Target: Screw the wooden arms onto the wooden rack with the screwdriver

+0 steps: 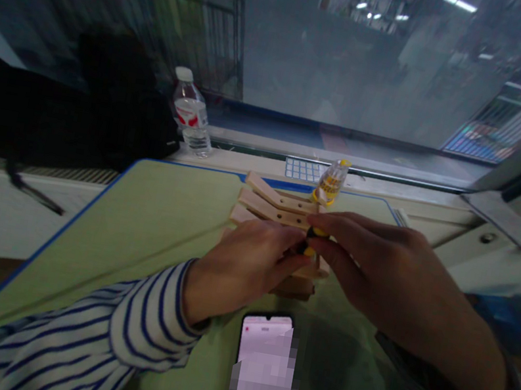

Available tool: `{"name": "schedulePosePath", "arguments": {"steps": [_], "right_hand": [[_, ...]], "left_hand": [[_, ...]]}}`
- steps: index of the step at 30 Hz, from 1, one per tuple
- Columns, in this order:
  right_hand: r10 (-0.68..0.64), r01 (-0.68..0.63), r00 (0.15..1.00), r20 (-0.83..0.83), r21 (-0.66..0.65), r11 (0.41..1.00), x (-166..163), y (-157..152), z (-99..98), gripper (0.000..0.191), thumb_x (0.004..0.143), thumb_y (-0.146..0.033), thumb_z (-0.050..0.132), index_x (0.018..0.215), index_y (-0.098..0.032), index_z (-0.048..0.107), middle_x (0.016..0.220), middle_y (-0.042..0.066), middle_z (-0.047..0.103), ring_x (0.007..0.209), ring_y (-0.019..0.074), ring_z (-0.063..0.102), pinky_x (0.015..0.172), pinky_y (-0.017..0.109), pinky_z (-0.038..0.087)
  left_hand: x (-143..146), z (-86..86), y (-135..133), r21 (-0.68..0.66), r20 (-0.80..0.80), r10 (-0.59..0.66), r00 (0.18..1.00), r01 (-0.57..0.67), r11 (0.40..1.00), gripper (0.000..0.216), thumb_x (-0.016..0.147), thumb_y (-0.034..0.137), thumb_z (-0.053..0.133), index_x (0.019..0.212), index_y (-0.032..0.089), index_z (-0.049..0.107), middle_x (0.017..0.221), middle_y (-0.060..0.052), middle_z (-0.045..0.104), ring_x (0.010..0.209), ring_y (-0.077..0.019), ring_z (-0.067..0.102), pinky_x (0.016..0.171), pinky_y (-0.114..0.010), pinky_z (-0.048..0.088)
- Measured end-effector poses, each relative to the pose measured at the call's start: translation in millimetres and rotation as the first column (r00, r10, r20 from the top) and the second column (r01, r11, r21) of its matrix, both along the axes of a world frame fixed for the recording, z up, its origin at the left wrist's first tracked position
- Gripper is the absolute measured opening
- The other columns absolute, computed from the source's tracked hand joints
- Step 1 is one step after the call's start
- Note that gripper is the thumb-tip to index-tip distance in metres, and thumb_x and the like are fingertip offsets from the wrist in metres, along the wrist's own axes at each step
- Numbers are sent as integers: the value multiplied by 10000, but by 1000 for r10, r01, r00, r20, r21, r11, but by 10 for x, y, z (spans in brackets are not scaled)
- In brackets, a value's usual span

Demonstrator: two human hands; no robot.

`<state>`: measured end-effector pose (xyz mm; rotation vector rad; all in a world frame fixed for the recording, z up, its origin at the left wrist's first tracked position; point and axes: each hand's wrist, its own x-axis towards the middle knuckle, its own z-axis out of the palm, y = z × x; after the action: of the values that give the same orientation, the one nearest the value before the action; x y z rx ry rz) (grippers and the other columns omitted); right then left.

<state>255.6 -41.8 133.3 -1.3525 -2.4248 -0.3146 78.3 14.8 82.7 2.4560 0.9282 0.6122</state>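
Observation:
Light wooden slats (270, 198) with dark holes, joined in a stepped stack, stand on the green table. My left hand (249, 263) reaches over the near slats, fingers pinched on a small black-and-yellow piece (306, 249). Just beside it, my right hand (369, 260) has thumb and fingers closed around a second black-and-yellow bit (318, 232). Whether these are two pieces or one object is hidden by the fingers. Both hands meet at the right end of the wood and cover part of it.
A phone (260, 375) with a lit screen lies in front of the wood. A clear bottle with yellow parts (332, 179) stands behind it. On the sill are a water bottle (193, 114) and a black bag (54, 114). The table (163, 205) has a blue edge.

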Motion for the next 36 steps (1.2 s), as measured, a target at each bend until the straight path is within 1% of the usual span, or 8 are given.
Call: {"name": "schedulePosePath", "arguments": {"steps": [7, 16, 21, 24, 26, 29, 32, 36], "right_hand": [[-50, 49, 998, 29, 26, 998, -30, 11, -5, 248, 927, -248, 494, 1125, -169, 620, 1021, 95, 730, 777, 277, 717, 636, 398, 563], [-84, 84, 996, 30, 18, 996, -15, 18, -24, 231, 925, -270, 506, 1099, -174, 623, 1032, 96, 727, 802, 271, 715, 663, 386, 557], [-80, 80, 997, 15, 35, 996, -8, 31, -56, 237, 916, -256, 518, 1115, -171, 613, 1067, 107, 718, 815, 288, 715, 663, 412, 565], [-64, 64, 998, 2, 30, 998, -18, 35, -59, 231, 915, -247, 520, 1110, -165, 614, 1072, 113, 716, 823, 293, 715, 658, 413, 567], [-65, 65, 998, 4, 29, 997, -23, 34, -58, 227, 923, -256, 507, 1100, -163, 615, 1062, 110, 719, 810, 293, 716, 650, 415, 566], [-74, 74, 997, 11, 27, 997, -28, 32, -56, 232, 935, -264, 487, 1107, -168, 608, 1070, 101, 717, 816, 286, 714, 661, 415, 562], [-73, 73, 997, 17, 18, 997, -31, 31, -53, 236, 932, -251, 491, 1124, -162, 596, 1079, 104, 713, 829, 274, 711, 664, 393, 555], [-72, 71, 997, 25, 26, 997, -27, 31, -49, 238, 943, -278, 475, 1103, -154, 600, 1045, 110, 719, 789, 249, 708, 642, 356, 537]], "left_hand": [[-14, -3, 18, -4, -15, -30, 999, 30, 1000, 141, 889, 221, 552, 986, 237, 652, 965, 20, 710, 890, -176, 657, 753, -291, 463], [6, -34, 6, -11, -6, -7, 1000, 7, 1000, 157, 871, 279, 589, 1015, 270, 653, 957, 35, 715, 850, -171, 658, 692, -266, 455], [1, -91, 10, 81, -119, 37, 992, -28, 996, 182, 882, 376, 571, 984, 243, 643, 904, 4, 707, 794, -190, 652, 650, -281, 444], [-68, -76, 28, 115, -208, -29, 978, 54, 992, 160, 879, 326, 569, 986, 229, 636, 945, -15, 697, 847, -198, 648, 721, -305, 461], [-119, -64, 32, 149, -292, -72, 954, 119, 982, 141, 851, 324, 600, 912, 205, 645, 905, -29, 692, 857, -212, 641, 779, -339, 461], [-156, -75, 22, 214, -389, -52, 920, 146, 966, 176, 805, 366, 651, 841, 194, 652, 889, -47, 683, 893, -253, 627, 829, -407, 452], [-149, -102, 7, 259, -402, -27, 915, 142, 955, 184, 799, 341, 660, 916, 199, 655, 969, -60, 678, 958, -284, 611, 863, -461, 446], [-139, -91, -7, 213, -408, -65, 911, 165, 963, 190, 823, 324, 640, 960, 194, 654, 965, -67, 673, 959, -274, 613, 855, -450, 466]]}}
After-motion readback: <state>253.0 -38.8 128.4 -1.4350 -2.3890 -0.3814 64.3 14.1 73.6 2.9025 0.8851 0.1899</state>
